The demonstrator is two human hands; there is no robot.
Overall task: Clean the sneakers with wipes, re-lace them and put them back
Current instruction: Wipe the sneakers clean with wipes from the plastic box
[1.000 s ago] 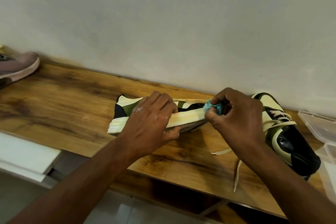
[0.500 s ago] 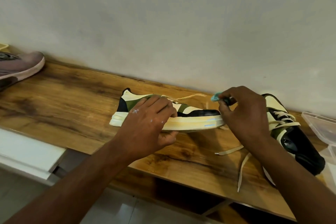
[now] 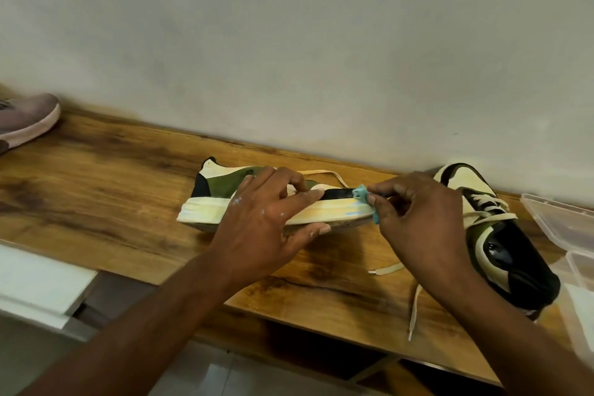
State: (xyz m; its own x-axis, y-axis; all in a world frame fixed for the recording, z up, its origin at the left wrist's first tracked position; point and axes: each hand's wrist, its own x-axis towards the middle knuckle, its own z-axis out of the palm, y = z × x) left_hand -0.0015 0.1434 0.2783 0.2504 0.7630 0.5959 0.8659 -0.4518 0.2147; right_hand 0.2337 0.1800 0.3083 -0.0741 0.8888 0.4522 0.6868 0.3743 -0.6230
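In the head view, the left hand (image 3: 266, 228) gripped the cream, green and black sneaker with the thick cream sole (image 3: 244, 202) at its middle, fingers curled over the upper and thumb under the sole, and held it tilted on its side just above the brown wooden table (image 3: 96, 177). The long axis of this sneaker ran from left to right, heel at the left and toe at the right. The right hand (image 3: 418, 222) pinched a small crumpled turquoise wipe (image 3: 364, 198) and pressed it on the toe end of the sole, so this hand was the nearer one to the part being cleaned, and the rest of the sole lay to the left of it, towards the left hand. I counted two sneakers of this pair: the second matching sneaker (image 3: 501, 235) lay on the table just to the right of the right hand, with cream laces (image 3: 414, 305) loose and hanging over the table edge. There was one wipe in use. A single dusty-pink shoe (image 3: 25, 119) stood far at the left, and clear plastic containers (image 3: 565, 222) were at the right edge.
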